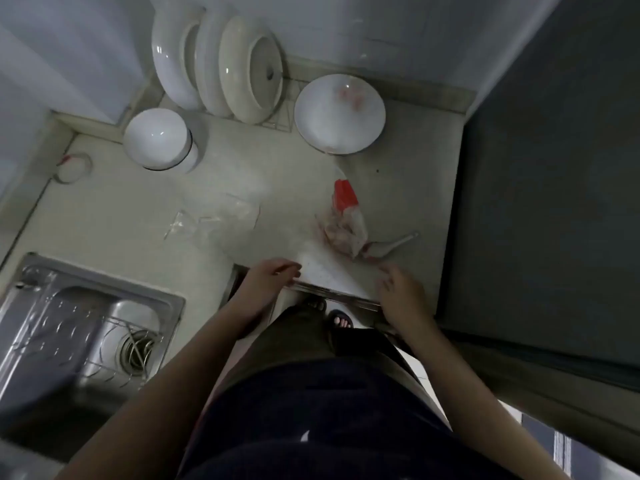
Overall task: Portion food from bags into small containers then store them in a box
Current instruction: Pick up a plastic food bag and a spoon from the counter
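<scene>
A red-and-clear plastic bag (344,216) with pale food in it lies on the counter right of centre. A crumpled clear bag (221,218) lies to its left. A white spoon (391,245) lies beside the red bag. My left hand (272,277) rests at the counter's front edge with fingers loosely curled, touching a white sheet or board (329,271). My right hand (398,289) hovers over the front edge just right of the sheet, fingers relaxed, holding nothing. Whether the left fingers pinch the sheet is blurred.
Upright white plates (221,64) stand in a rack at the back. A white bowl (339,112) sits at back right, an overturned bowl (159,140) at back left. A steel sink (79,327) lies at the lower left. A dark fridge side (547,202) borders the right.
</scene>
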`<state>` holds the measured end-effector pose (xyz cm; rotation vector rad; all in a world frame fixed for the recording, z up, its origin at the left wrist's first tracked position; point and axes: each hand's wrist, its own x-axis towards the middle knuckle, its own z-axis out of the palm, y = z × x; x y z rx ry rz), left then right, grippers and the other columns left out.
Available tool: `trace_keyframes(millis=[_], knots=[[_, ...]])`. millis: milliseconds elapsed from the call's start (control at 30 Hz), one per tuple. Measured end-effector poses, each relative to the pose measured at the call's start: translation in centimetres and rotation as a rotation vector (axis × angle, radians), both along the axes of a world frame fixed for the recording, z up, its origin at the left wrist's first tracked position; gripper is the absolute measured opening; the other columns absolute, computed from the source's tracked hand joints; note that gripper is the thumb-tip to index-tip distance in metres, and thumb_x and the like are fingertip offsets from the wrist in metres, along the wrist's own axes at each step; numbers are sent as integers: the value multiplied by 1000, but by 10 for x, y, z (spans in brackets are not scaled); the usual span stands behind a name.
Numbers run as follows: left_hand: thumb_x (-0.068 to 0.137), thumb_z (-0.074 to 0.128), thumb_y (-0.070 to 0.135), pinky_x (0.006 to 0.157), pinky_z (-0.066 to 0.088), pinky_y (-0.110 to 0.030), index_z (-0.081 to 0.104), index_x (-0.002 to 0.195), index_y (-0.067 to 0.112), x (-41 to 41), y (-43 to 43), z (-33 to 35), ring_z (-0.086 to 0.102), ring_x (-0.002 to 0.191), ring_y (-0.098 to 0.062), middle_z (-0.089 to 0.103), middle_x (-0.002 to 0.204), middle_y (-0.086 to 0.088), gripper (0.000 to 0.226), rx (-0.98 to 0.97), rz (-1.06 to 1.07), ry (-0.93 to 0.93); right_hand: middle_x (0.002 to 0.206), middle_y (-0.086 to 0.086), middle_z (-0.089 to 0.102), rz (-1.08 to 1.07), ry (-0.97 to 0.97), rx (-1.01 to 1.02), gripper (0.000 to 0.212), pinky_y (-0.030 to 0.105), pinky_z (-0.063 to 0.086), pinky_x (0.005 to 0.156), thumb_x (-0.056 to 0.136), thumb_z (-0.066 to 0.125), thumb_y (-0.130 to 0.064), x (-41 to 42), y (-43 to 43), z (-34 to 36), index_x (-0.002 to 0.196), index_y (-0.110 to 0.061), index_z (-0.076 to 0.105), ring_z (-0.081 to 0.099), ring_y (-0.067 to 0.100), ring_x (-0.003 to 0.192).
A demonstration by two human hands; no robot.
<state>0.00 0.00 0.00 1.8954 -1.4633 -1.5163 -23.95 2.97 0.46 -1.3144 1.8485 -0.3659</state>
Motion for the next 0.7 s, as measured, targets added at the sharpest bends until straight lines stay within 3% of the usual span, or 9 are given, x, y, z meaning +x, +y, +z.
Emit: trace_keyframes(millis=[67,133,233,367,467,567,700], knots=[[98,55,14,83,53,-23,68,113,8,-1,-13,1,69,93,-15,72,105,-5,21,-2,-17,-14,124,18,57,81,244,-95,33,39,42,91,89,48,-6,-5,-24,-4,121,-3,58,50,36,113],[97,57,16,87,53,-34,69,114,9,-1,-23,4,67,95,-20,71,107,-7,22,-18,-63,-80,133,17,50,159,412,-97,37,39,39,96,90,44,-5,-10,-48,-7,126,-3,52,40,35,123],[96,60,18,85,49,-28,70,115,13,7,-31,1,63,96,-15,69,112,-4,22,-44,-92,-141,137,13,44,317,565,-36,39,37,38,95,93,42,-7,-13,-68,-18,131,-7,46,33,32,128],[94,61,14,88,46,-26,72,109,15,19,-40,-7,61,101,-17,60,123,-7,19,-139,-172,-215,134,12,46,400,751,86,35,36,34,96,95,39,-14,-12,-84,-30,130,-12,47,38,29,125],[92,64,14,101,37,-27,74,110,18,23,-47,-16,50,124,-22,50,139,-9,20,-225,-288,-290,135,9,49,373,829,186,35,38,28,101,96,34,-12,-12,-85,-35,128,-15,48,41,26,125],[92,65,26,115,28,-40,69,120,28,19,-57,-27,26,143,-26,29,158,-4,28,-235,-444,-397,128,6,59,376,860,214,34,37,29,100,96,33,-13,-13,-81,-40,124,-17,53,51,24,119],[94,60,34,118,24,-44,62,130,32,9,-67,-39,14,147,-27,17,162,-2,36,-207,-564,-522,133,15,55,224,553,306,36,37,41,97,99,36,-19,-14,-72,-48,130,-11,52,54,30,119]])
